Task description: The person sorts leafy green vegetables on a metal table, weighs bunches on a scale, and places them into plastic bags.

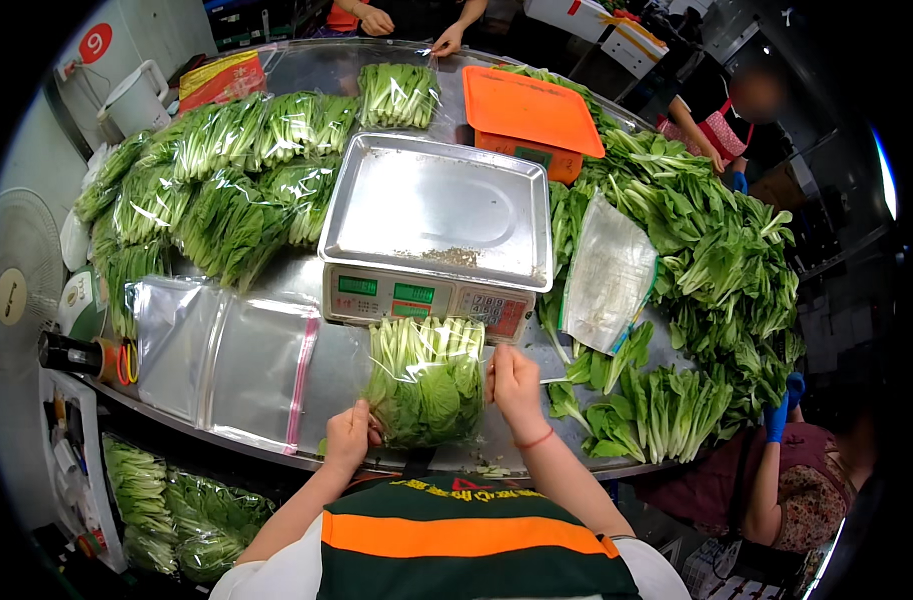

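Observation:
A clear plastic bag packed with leafy greens (426, 386) lies flat before me, stalks pointing away and leaves towards my apron. My left hand (349, 437) pinches the bag at its lower left corner. On the other side, my right hand (513, 384) has its fingers closed at the bag's upper right edge. Just beyond the stalks stands a digital scale (389, 294) with a bare steel pan (434, 210). To the left, clear flat plastic bags (254, 375) lie stacked on the steel table (333, 352).
Bagged greens (224, 195) are piled at the left. Loose greens (711, 247) heap along the right, beside a plastic sheet (610, 274). An orange scale (531, 109) stands beyond. Scissors (127, 362) lie near the left edge. Other people work at the far side and right.

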Demonstrator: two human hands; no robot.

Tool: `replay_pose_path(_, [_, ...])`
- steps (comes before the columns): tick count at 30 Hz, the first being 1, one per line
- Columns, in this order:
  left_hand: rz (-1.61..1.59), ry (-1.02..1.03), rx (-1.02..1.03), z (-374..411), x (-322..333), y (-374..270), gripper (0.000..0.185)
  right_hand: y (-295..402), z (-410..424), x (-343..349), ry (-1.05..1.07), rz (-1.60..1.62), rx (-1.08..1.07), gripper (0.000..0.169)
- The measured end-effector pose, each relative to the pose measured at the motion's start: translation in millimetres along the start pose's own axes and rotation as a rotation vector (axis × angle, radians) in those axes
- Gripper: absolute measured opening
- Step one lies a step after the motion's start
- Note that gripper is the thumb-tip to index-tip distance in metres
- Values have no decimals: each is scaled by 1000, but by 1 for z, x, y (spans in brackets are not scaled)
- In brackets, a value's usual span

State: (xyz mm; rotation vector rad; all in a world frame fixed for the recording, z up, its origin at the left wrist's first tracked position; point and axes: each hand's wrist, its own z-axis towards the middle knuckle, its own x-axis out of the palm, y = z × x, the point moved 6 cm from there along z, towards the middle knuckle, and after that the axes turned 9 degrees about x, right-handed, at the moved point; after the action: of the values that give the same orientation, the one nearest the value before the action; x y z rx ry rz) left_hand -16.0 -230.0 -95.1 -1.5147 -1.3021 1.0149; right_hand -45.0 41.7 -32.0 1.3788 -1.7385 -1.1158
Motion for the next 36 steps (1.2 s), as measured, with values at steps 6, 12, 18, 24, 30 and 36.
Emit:
replay_pose_path(6, [314, -30, 9, -1, -26, -5, 32, -73, 50, -21, -199, -430, -29, 46])
replay_pose_path(12, [638, 247, 936, -2, 52, -108, 24, -72, 53, -24, -202, -538, -146, 41])
replay_pose_path(18, [1081, 427, 740, 34, 91, -69, 73, 5, 4, -26, -315, -1095, -260, 27])
replay_pose_path(24, [637, 214, 708, 63, 34, -41, 70, 1, -55, 53, 399, -1469, -1031, 46])
replay_pose_path(30, [-801, 525, 199, 24, -25, -63, 81, 54, -56, 64, 282, -158, -378, 24])
replay_pose_path(36, [-460, -71, 206, -36, -85, -32, 58, -2, -37, 76, 463, -351, -212, 29])
